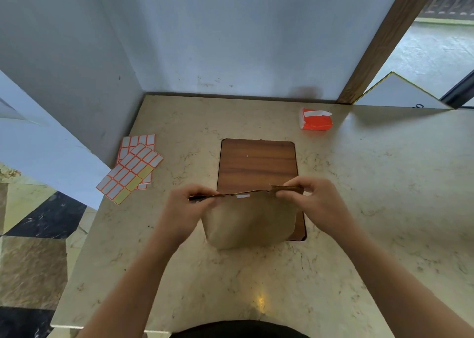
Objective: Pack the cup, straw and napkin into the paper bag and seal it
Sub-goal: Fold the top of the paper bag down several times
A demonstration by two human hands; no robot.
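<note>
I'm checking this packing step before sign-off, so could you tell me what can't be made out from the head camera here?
- Contents of the paper bag: its pinched-shut top hides whether cup, straw and napkin are inside.
- Bag corners: covered by the left hand and right hand.
- White label at the bag's top edge: too small to tell whether it bridges the fold.
- Orange tissue pack: print too small to read.
- Sticker sheets: lower sheets overlapped.
</note>
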